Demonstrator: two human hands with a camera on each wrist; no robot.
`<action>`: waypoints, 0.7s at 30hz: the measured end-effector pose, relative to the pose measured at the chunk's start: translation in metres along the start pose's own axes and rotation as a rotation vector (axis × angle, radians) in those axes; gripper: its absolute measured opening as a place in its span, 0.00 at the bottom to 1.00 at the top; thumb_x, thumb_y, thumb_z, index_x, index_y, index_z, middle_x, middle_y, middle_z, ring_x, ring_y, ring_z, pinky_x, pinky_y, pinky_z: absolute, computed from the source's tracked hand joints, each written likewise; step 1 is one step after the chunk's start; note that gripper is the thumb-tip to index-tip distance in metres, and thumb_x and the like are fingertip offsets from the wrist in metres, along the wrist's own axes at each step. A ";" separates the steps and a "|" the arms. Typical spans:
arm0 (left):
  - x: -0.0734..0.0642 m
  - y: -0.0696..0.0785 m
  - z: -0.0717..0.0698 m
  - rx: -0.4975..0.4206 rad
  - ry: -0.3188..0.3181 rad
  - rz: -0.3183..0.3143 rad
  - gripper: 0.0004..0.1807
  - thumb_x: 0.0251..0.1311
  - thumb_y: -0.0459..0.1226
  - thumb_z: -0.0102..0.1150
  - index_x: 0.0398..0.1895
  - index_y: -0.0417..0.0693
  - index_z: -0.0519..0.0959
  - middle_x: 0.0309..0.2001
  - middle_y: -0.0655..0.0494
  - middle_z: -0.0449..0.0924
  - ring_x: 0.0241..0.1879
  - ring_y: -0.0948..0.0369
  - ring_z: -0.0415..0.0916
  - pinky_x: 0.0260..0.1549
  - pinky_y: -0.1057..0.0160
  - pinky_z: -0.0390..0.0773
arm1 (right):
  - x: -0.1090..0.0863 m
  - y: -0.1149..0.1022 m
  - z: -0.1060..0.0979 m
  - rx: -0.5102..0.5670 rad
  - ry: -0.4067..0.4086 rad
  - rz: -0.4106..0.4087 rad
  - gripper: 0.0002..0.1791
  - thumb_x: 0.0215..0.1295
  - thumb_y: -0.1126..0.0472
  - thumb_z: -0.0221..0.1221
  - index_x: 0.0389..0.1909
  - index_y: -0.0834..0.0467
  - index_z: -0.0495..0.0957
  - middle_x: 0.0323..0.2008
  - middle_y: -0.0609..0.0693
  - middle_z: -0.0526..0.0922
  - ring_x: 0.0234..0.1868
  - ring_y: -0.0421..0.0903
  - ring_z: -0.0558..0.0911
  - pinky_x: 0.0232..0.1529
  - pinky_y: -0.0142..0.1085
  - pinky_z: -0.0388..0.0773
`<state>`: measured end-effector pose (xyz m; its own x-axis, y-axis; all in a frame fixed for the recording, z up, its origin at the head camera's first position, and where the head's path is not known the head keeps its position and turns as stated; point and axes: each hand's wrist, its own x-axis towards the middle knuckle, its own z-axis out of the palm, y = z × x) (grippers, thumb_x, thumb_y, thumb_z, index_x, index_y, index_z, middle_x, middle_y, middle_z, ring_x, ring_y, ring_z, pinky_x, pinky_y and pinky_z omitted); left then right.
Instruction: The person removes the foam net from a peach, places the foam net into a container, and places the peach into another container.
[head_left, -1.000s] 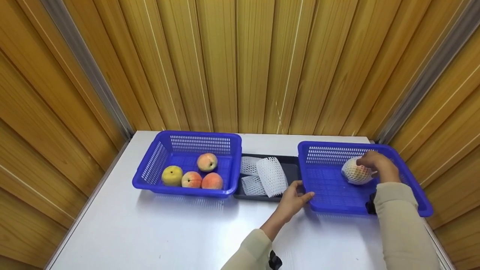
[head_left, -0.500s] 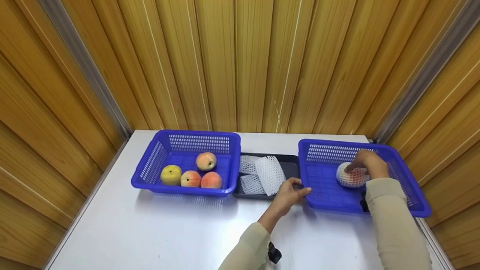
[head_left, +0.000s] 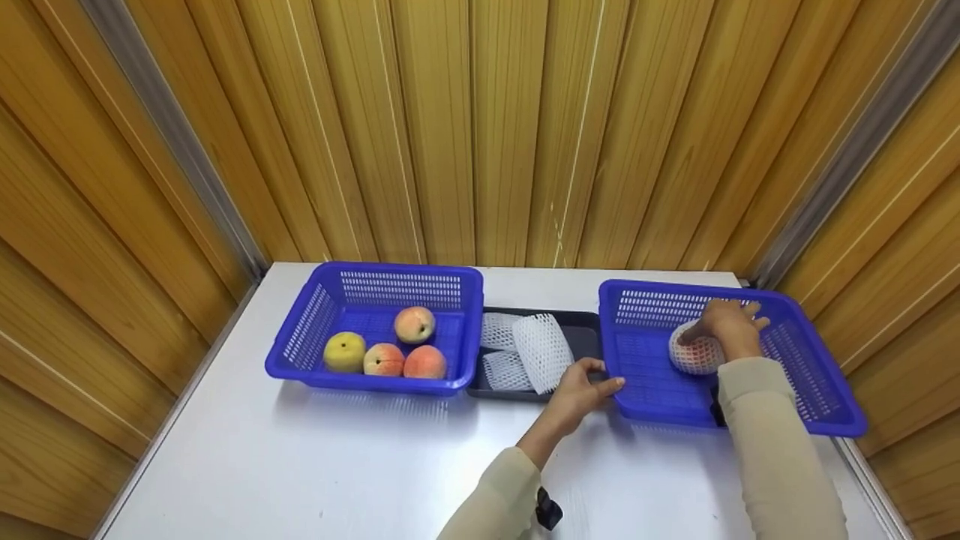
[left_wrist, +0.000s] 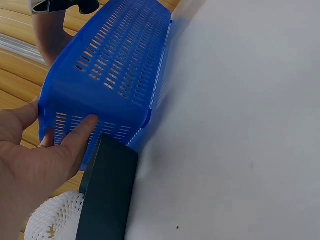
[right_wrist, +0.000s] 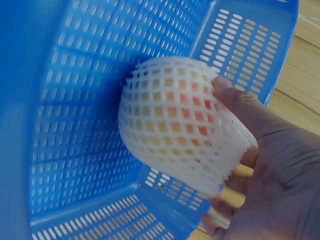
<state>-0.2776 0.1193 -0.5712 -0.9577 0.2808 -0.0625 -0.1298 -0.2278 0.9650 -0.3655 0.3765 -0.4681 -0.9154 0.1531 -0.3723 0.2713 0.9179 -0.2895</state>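
Observation:
In the head view, my left hand (head_left: 579, 390) grips the left rim of the right blue basket (head_left: 667, 416). The left wrist view shows its thumb at the rim and its fingers against the basket's outer wall. My right hand (head_left: 731, 326) reaches into that basket and holds a peach in a white foam net (head_left: 697, 358). Seen from the right wrist, the thumb (right_wrist: 240, 97) presses on the net near its loose end, and the other fingers lie behind that end, partly hidden. Red and yellow skin shows through the mesh.
A second blue basket (head_left: 375, 382) on the left holds several bare fruits, among them a yellow one (head_left: 345, 351) and a peach (head_left: 415, 325). Between the baskets, a dark tray (head_left: 585, 334) carries white foam nets (head_left: 541, 352). Wood-panelled walls border the white table (head_left: 360, 472).
The netted peach has shifted left inside the right basket and turned so its red side shows. My right hand has moved left with it. The left hand stays at the rim.

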 end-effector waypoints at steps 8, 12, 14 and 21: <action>0.001 -0.001 0.001 -0.034 -0.022 -0.021 0.13 0.60 0.23 0.65 0.45 0.31 0.74 0.39 0.46 0.81 0.38 0.53 0.86 0.41 0.56 0.87 | -0.003 0.005 0.003 0.011 -0.107 -0.095 0.41 0.58 0.53 0.68 0.66 0.73 0.66 0.65 0.79 0.65 0.63 0.74 0.67 0.64 0.68 0.64; 0.003 -0.001 0.001 -0.009 -0.003 -0.008 0.12 0.59 0.23 0.65 0.44 0.32 0.75 0.38 0.48 0.80 0.38 0.53 0.86 0.42 0.55 0.87 | -0.002 0.011 0.002 0.090 -0.178 -0.079 0.43 0.58 0.52 0.70 0.71 0.65 0.66 0.70 0.77 0.60 0.66 0.75 0.63 0.66 0.69 0.61; 0.003 -0.001 0.000 -0.006 0.002 -0.003 0.12 0.59 0.23 0.65 0.44 0.32 0.75 0.39 0.47 0.80 0.38 0.51 0.86 0.42 0.54 0.87 | -0.001 0.012 0.003 0.124 -0.191 -0.064 0.43 0.58 0.50 0.70 0.71 0.64 0.67 0.70 0.77 0.58 0.66 0.75 0.62 0.66 0.69 0.61; 0.003 -0.001 -0.001 -0.006 -0.003 0.003 0.13 0.59 0.23 0.65 0.45 0.31 0.74 0.40 0.47 0.79 0.38 0.55 0.85 0.39 0.59 0.87 | 0.003 0.013 0.006 0.158 -0.205 -0.046 0.42 0.59 0.48 0.70 0.71 0.63 0.68 0.70 0.77 0.59 0.66 0.75 0.62 0.66 0.69 0.62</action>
<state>-0.2808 0.1190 -0.5728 -0.9574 0.2827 -0.0588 -0.1283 -0.2339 0.9638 -0.3630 0.3870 -0.4782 -0.8529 0.0208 -0.5216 0.2887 0.8513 -0.4381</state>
